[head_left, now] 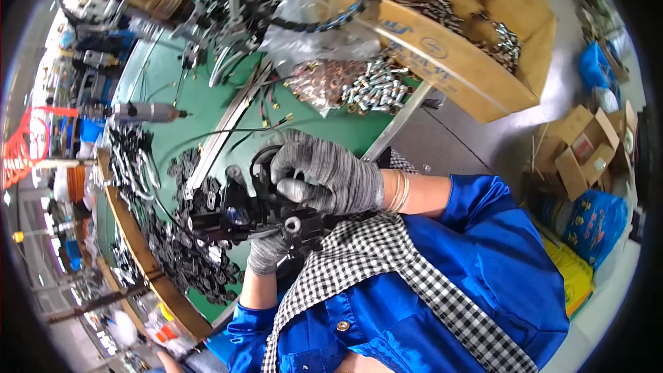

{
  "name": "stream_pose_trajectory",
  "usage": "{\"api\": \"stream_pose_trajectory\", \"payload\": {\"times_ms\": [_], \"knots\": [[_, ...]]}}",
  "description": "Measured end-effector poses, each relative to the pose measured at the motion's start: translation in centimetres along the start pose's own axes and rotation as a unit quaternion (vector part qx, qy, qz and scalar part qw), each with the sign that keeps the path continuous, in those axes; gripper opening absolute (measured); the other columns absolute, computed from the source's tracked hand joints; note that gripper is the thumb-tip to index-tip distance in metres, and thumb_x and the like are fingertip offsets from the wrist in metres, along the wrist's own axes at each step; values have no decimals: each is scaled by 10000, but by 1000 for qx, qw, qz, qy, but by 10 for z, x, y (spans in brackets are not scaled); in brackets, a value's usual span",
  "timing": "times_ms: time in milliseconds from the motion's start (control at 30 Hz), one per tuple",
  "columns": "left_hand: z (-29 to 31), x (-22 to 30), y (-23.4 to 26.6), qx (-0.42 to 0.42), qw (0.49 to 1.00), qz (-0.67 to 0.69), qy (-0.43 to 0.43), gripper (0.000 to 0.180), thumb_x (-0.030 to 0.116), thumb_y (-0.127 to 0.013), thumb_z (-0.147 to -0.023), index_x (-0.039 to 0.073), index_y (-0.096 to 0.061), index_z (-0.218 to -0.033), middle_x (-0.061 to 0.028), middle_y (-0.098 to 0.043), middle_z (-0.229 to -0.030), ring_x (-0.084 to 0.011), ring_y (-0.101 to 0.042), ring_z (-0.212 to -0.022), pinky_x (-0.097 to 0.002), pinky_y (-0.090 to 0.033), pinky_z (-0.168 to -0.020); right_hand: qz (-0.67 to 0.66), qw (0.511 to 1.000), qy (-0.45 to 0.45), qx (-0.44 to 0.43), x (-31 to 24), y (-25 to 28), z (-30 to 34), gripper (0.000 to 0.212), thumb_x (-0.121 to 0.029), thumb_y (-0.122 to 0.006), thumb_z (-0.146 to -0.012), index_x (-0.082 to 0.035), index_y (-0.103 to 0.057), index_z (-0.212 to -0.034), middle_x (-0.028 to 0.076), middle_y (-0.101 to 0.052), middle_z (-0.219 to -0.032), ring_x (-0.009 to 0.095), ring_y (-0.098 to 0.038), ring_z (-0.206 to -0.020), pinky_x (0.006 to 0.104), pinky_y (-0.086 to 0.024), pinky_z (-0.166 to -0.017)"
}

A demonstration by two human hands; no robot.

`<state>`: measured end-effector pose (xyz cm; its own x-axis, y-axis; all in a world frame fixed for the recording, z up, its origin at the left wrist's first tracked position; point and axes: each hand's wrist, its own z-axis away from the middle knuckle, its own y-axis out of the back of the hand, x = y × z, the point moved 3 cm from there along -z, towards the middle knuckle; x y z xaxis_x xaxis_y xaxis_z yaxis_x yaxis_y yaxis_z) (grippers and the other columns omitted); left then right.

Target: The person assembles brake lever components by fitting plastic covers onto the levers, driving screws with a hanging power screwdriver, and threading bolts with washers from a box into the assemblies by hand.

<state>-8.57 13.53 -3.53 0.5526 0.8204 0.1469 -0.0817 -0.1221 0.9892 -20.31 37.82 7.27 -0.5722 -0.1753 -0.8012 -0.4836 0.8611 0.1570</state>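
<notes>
Close to my apron, both hands in grey knit gloves are at a black metal assembly (pixel 228 220) with a silver-ringed round opening facing up. My left hand (pixel 268 254) is closed around it from below; most of its fingers are hidden behind the part. My right hand (pixel 328 174) has its fingers curled at the upper side, around a black curved piece (pixel 262 166) of the assembly. Whether the fingertips also pinch something smaller cannot be made out. On the green table beside my hands lies a heap of small black parts (pixel 183 255).
Silver bolts (pixel 378 88) and a clear bag of copper-coloured washers (pixel 328 83) lie at the table's far right. A large cardboard box (pixel 469 62) holds metal parts. Power screwdrivers (pixel 148 112) hang at left, and thin black cables (pixel 238 130) cross the table.
</notes>
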Motion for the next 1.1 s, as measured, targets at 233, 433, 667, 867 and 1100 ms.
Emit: {"api": "stream_pose_trajectory", "payload": {"times_ms": [233,433,667,867,1100], "knots": [[-48,8,79,-18,467,876,121,508,386,-485,-978,52,-466,-1361,-145,-551,-1304,-253,-609,-1043,-528,-504,-947,188,981,-35,-15,-74,113,40,382,-210,-646,-858,-102,-570,-1216,158,-557,-1329,332,-613,-1108,426,-544,-910],[-50,-2,72,35,665,709,234,502,365,-488,-964,117,-444,-1398,-96,-550,-1333,-269,-605,-1099,-536,-485,-983,310,885,-177,299,-164,259,73,277,-274,-609,-941,-3,-666,-957,103,-686,-906,185,-661,-776,300,-528,-684],[-58,12,50,-17,770,572,284,504,340,-502,-959,105,-436,-1400,-104,-551,-1330,-271,-605,-1103,-525,-487,-982,566,717,-403,-55,-79,342,23,203,-169,-689,-833,-60,-662,-1003,130,-689,-869,226,-670,-804,354,-521,-718],[-63,21,44,-32,799,532,280,507,319,-513,-955,94,-430,-1401,-111,-551,-1328,-273,-605,-1106,-515,-490,-982,439,567,-601,-353,-19,352,13,264,-257,-783,-760,-85,-707,-946,101,-709,-821,249,-677,-769,372,-532,-697],[-69,16,29,-66,794,510,326,511,294,-527,-949,82,-422,-1403,-119,-552,-1325,-274,-604,-1110,-504,-493,-982,494,446,-555,-500,24,343,29,430,-361,-759,-774,-113,-683,-1116,134,-700,-1042,310,-667,-963,412,-542,-800]]}}
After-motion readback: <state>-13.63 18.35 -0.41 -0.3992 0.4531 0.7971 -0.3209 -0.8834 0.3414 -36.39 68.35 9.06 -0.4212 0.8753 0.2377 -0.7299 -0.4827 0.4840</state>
